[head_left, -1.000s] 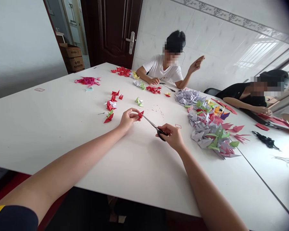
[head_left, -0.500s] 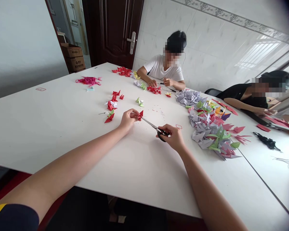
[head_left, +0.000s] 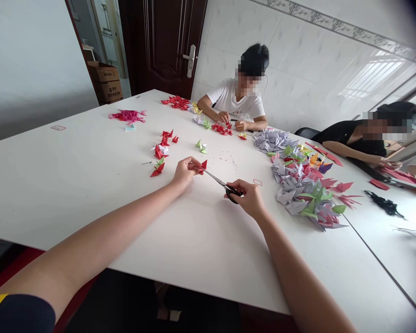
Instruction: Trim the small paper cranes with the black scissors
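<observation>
Pinched in my left hand (head_left: 187, 173) is a small red origami crane (head_left: 203, 165), held just above the table. My right hand (head_left: 247, 196) is closed round the black handles of a pair of scissors (head_left: 219, 180). Their blades look nearly together, and the tips meet the crane's lower edge by my left fingertips. Left of my left hand lie several red, white and green paper cranes (head_left: 157, 170) in a loose row. A green and white crane (head_left: 201, 147) sits just beyond my hands. Small paper scraps (head_left: 233, 162) are scattered behind the scissors.
A big heap of grey, green and pink cranes (head_left: 298, 185) spreads to my right on the white table (head_left: 107, 194). A pink pile (head_left: 128, 115) lies at the far left. One person (head_left: 241, 99) sits opposite, another person (head_left: 353, 134) at the right. Black cord (head_left: 384, 203) lies near the right edge.
My hands, the scissors and the crane stay almost in place. Across the table, the person in white has shifted both hands, one now raised over the red cranes.
</observation>
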Motion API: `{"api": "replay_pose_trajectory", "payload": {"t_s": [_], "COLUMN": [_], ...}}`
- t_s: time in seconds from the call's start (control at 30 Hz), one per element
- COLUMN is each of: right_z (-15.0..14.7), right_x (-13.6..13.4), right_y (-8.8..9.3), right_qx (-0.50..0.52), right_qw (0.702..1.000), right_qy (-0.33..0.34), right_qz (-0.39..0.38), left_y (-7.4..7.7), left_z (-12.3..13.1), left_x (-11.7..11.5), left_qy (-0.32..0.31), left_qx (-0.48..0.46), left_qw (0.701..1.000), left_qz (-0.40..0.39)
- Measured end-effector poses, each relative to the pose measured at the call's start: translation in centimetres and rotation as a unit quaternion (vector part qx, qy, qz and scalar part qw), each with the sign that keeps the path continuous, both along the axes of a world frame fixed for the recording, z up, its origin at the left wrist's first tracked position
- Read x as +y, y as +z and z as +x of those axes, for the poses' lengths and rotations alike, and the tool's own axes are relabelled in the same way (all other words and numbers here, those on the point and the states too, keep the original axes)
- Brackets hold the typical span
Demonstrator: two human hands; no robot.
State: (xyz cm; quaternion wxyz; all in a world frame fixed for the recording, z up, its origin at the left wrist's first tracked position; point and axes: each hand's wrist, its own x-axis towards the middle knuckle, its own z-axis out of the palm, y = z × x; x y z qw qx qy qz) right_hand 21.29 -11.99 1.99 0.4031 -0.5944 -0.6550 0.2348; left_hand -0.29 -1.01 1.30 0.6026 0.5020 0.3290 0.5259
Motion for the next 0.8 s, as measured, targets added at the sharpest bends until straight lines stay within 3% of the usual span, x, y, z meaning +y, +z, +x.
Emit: {"api": "replay_pose_trajectory", "payload": {"t_s": [0.33, 0.8], "right_z": [0.42, 0.43], "right_x": [0.59, 0.66], "right_y": [-0.98, -0.94], "right_qx": [0.062, 0.096], "right_qw": [0.997, 0.994], "right_qy": [0.008, 0.017], "right_qz": [-0.043, -0.057], "left_y": [0.06, 0.25], "left_z": [-0.04, -0.02], "left_x": [-0.03, -0.24], "left_qy": [-0.011, -0.01], "left_qx": [-0.013, -0.013], "left_qw": [1.0, 1.0], "left_qz": [-0.008, -0.013]}}
